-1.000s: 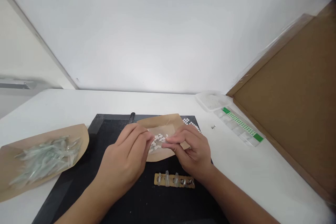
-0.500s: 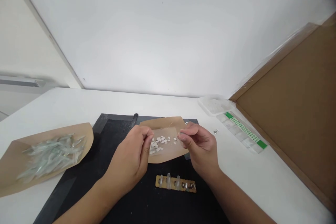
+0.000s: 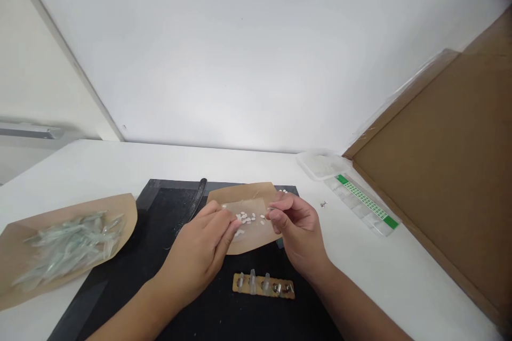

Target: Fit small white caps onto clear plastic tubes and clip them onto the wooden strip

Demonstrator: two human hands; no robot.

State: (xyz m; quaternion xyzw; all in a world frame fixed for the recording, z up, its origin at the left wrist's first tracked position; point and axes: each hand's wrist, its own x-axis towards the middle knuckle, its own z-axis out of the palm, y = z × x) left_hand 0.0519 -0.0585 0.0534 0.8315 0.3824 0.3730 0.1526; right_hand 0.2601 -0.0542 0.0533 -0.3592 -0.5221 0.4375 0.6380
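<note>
My left hand point(image 3: 208, 240) is closed in a pinch at the left side of a brown paper tray point(image 3: 240, 192). Whatever lies between its fingertips is hidden. My right hand point(image 3: 298, 229) pinches thumb to forefinger over the tray's right side, on a thin, small thing too tiny to name. Small white pieces point(image 3: 248, 218) lie scattered on a pale sheet inside the tray, between both hands. Nearer to me, a yellow strip point(image 3: 263, 284) rests on a black mat point(image 3: 192, 303). Several clear nail tips point(image 3: 252, 281) stand upright along part of that strip.
At the left, another brown paper tray point(image 3: 124, 205) holds a heap of clear nail tips point(image 3: 76, 248). A black nail file point(image 3: 197, 200) lies on the mat. To the right are small metal bits point(image 3: 323, 204), a clear compartment case point(image 3: 360, 202) with a green label, and a cardboard box point(image 3: 440, 170).
My left hand's fingers have turned inward and moved slightly down, over the white pieces. The right hand keeps its pinch. The whole view has shifted a little.
</note>
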